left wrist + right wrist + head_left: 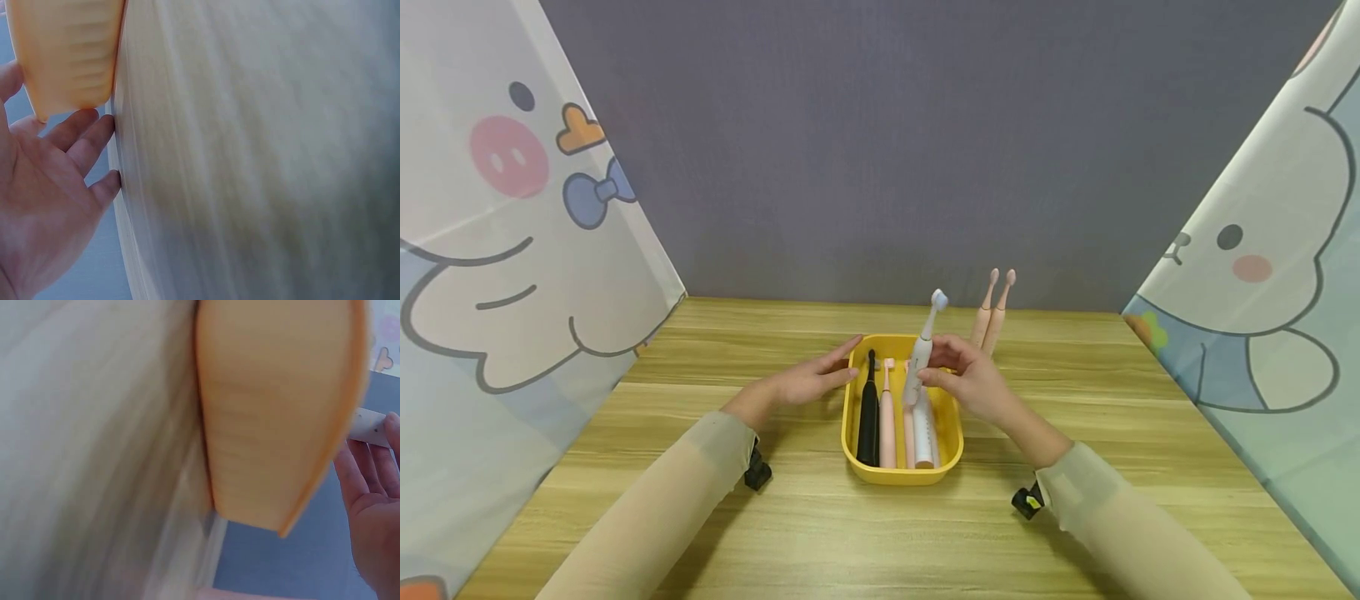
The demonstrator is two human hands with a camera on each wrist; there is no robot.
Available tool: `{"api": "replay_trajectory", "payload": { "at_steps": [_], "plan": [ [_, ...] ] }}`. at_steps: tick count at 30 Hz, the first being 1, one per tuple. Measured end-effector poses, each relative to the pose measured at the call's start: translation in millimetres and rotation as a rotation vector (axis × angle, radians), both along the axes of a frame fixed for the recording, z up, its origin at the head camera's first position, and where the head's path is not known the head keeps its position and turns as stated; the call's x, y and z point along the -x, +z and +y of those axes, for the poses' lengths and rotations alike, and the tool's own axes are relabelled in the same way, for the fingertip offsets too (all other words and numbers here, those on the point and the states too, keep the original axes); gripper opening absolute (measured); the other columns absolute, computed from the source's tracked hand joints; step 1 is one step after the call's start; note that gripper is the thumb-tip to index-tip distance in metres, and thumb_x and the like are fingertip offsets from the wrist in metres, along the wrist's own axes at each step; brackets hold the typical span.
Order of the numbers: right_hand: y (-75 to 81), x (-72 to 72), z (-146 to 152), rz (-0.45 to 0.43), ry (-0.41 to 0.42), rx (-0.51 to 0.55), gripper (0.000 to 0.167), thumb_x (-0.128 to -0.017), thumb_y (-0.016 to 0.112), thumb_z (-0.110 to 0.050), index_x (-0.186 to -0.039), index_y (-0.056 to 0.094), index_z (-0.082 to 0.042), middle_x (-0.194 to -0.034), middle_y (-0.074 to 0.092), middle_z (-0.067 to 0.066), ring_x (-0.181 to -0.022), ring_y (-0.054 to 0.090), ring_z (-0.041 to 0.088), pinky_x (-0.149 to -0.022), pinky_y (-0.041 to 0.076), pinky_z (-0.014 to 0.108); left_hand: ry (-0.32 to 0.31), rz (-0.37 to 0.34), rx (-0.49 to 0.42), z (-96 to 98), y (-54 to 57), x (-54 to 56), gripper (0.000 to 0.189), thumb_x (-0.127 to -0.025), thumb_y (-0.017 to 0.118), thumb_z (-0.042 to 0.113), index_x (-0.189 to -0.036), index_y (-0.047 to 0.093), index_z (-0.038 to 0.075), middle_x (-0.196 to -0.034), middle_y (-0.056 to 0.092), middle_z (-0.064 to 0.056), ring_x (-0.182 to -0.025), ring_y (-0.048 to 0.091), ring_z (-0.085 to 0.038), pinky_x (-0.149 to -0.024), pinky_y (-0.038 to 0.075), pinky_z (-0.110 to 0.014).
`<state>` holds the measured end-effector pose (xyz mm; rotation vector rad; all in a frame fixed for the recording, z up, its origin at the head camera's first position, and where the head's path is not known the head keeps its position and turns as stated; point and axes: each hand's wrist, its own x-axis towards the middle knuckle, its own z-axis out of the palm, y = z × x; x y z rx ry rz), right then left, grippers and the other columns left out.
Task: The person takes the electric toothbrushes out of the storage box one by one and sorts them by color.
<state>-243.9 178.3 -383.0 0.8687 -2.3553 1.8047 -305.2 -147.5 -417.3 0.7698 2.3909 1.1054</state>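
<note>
My right hand pinches a white electric toothbrush between thumb and fingers. Its head points up, and it overlaps the right half of a yellow tray. The right wrist view shows part of its white handle in the fingers. With fingers extended, my left hand touches the tray's left side; in the left wrist view, fingertips are against its end. Inside the tray lie a black electric toothbrush, a pink one, and, partly covered, another pink one and a white one.
Two pink electric toothbrushes stand upright behind my right hand, their lower parts hidden by it. The wooden table ends at a grey back panel. Cartoon-printed cloths hang on both sides.
</note>
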Motion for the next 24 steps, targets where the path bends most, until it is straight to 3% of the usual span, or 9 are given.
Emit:
{"api": "replay_trajectory", "payload": {
  "at_steps": [4,9,12,19,24],
  "plan": [
    [8.2,1.9,9.6,0.015,-0.006,0.049,0.040,-0.100,0.074,0.008,-0.137,0.060,0.013,-0.120,0.076,0.017,-0.104,0.076,0.008,-0.089,0.068,0.031,0.000,-0.005,-0.003,-0.6,-0.2,-0.1,0.079,-0.115,0.045,0.060,-0.178,0.001,0.040,-0.186,0.012,-0.010,-0.168,0.026,-0.041,-0.136,0.021,-0.067],
    [17.1,1.6,24.1,0.012,-0.060,0.038,0.039,-0.100,0.075,0.006,-0.137,0.061,0.010,-0.117,0.075,-0.006,-0.104,0.076,0.011,-0.089,0.069,0.035,-0.007,-0.007,-0.008,-1.0,0.0,-0.4,0.080,-0.115,0.045,0.059,-0.178,0.001,0.039,-0.186,0.011,-0.010,-0.168,0.026,-0.041,-0.135,0.021,-0.067],
    [19.0,0.4,35.3,0.013,-0.080,0.035,0.040,-0.101,0.074,0.005,-0.139,0.061,0.010,-0.118,0.075,-0.008,-0.104,0.076,0.010,-0.090,0.069,0.037,-0.012,-0.001,-0.004,-1.0,-0.7,-0.2,0.080,-0.115,0.045,0.060,-0.178,0.001,0.038,-0.186,0.011,-0.012,-0.168,0.025,-0.042,-0.135,0.020,-0.068],
    [17.1,-1.5,62.3,0.035,-0.093,0.058,0.042,-0.103,0.070,0.007,-0.142,0.056,0.013,-0.123,0.077,-0.004,-0.106,0.076,0.007,-0.089,0.068,0.029,-0.014,0.000,-0.002,-0.6,-0.7,0.0,0.079,-0.115,0.044,0.061,-0.178,0.001,0.040,-0.186,0.011,-0.010,-0.168,0.026,-0.041,-0.135,0.020,-0.068],
    [12.9,-2.5,79.9,0.048,-0.136,0.020,0.040,-0.104,0.069,0.006,-0.142,0.056,0.014,-0.118,0.077,-0.008,-0.104,0.076,0.004,-0.088,0.067,0.027,-0.013,-0.004,-0.002,-0.4,0.2,-0.4,0.079,-0.115,0.044,0.060,-0.178,0.001,0.039,-0.186,0.010,-0.009,-0.169,0.025,-0.041,-0.135,0.021,-0.068]
  ]
}}
